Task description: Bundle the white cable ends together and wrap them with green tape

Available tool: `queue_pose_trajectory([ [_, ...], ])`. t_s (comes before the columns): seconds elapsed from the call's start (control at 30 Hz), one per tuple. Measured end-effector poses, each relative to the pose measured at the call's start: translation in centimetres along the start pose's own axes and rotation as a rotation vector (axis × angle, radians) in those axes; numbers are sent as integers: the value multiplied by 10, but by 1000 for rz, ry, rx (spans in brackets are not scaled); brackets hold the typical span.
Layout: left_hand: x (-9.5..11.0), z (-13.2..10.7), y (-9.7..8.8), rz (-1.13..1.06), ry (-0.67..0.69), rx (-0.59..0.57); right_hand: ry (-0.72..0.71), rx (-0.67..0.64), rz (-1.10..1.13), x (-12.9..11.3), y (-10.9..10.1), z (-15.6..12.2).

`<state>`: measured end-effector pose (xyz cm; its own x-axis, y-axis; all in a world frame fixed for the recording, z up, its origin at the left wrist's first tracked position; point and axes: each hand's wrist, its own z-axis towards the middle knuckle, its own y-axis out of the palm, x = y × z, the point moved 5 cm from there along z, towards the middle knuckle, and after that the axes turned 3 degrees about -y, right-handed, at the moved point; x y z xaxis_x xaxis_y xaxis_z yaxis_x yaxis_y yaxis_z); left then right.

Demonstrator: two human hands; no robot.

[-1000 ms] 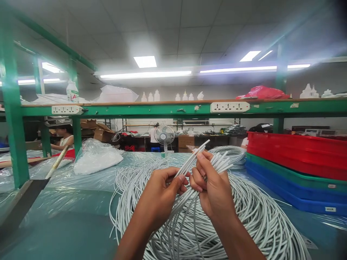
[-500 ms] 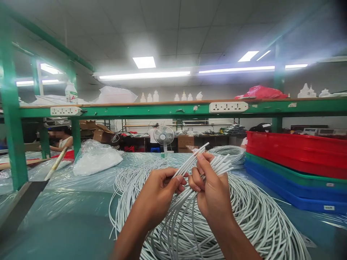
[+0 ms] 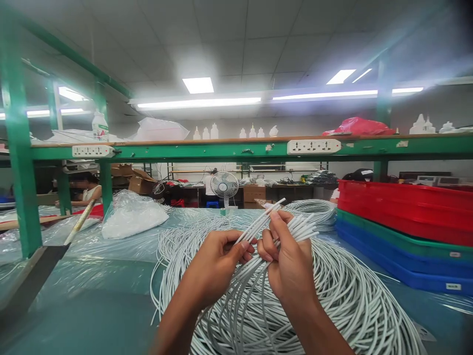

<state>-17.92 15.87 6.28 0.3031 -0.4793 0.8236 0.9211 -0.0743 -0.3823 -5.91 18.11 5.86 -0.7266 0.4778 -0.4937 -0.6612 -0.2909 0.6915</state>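
Note:
Several white cables (image 3: 254, 226) run up through my left hand (image 3: 221, 264), pinched between its thumb and fingers. My right hand (image 3: 290, 256) is closed round a thicker bunch of cable ends (image 3: 303, 226), which fan out to the right above its knuckles. The thumb and index finger of that hand also touch the upper ends of the left hand's cables. From both hands the strands hang down towards a large loose heap of the same cable (image 3: 354, 291) on the bench. The palms hide part of the bunch.
Stacked red, green and blue trays (image 3: 399, 212) stand at the right. Left of the heap lies a clear plastic bag (image 3: 133, 217) with white contents. A green shelf beam (image 3: 207, 149) crosses above the bench. Behind are a fan (image 3: 223, 186) and other people. Another cable coil (image 3: 314, 214) lies farther back.
The hands keep almost the same hold and position on the cables. The whole view has shifted very slightly, with the shelf and trays a little farther right.

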Motion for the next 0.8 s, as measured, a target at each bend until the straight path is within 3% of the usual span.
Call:
queue_pose_trajectory([
  [0.3,2,0,0,2,17,-9,-27,-11,-27,-2,0,1],
  [0.43,9,0,0,-15,92,3,-47,-32,-38,-6,0,4],
  [0.67,3,4,-4,-151,94,132,23,-87,-4,-2,3,4],
  [0.8,6,4,-1,-236,132,108,99,-122,-16,1,4,2],
])
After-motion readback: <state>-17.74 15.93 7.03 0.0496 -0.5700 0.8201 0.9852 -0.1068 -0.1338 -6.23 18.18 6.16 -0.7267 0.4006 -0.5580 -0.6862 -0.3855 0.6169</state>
